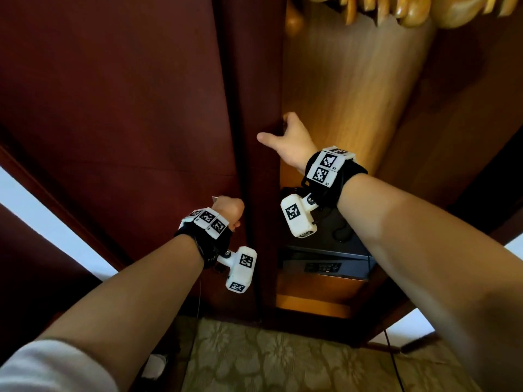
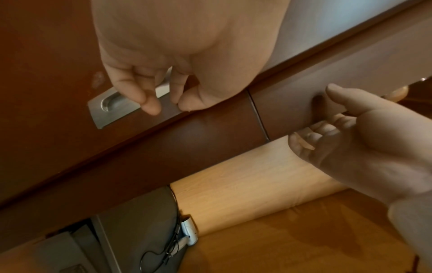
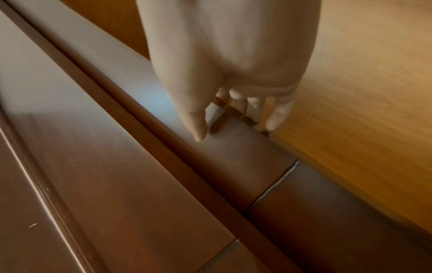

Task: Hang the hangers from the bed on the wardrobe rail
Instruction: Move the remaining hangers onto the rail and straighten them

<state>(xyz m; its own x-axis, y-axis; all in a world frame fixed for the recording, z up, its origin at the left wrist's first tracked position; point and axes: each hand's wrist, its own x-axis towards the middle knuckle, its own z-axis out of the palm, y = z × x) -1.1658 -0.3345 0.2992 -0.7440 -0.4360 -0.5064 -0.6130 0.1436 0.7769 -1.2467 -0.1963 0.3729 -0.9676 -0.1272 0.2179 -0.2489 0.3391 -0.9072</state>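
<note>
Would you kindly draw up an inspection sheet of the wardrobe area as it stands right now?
Surface: patterned beige carpet before the wardrobe.
Job's things: pale wooden hangers bunched at the top of the wardrobe; the rail is out of view.
Clutter: dark safe with keypad on the lower shelf.
Hands: left hand has its fingers at the brushed metal recessed handle; right hand grips the edge of the dark red-brown sliding door.
Cables: black cord lying on the safe.
Surroundings: light wood interior panel.
</note>
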